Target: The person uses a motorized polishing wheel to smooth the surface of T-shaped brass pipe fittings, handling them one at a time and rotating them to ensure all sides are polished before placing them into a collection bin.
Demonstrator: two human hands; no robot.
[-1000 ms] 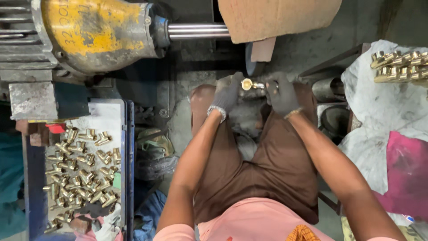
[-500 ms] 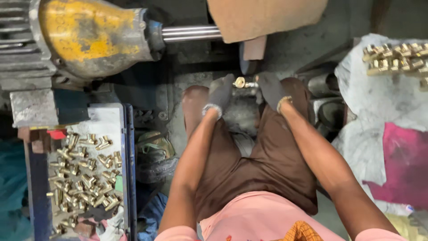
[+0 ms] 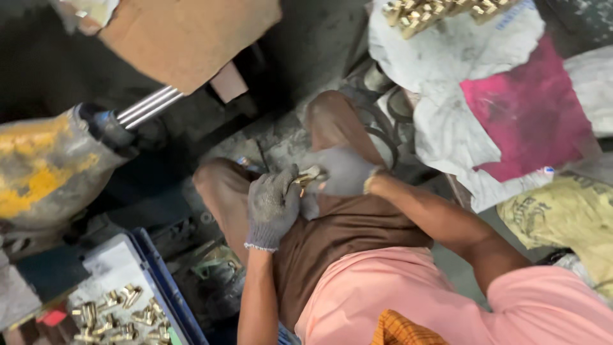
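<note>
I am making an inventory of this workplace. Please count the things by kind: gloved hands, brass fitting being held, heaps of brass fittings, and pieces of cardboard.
Gloved hands: 2, left hand and right hand
Brass fitting held between them: 1
Heaps of brass fittings: 2, one in the blue tray, one on the white sack
Cardboard pieces: 1
Total: 6
</note>
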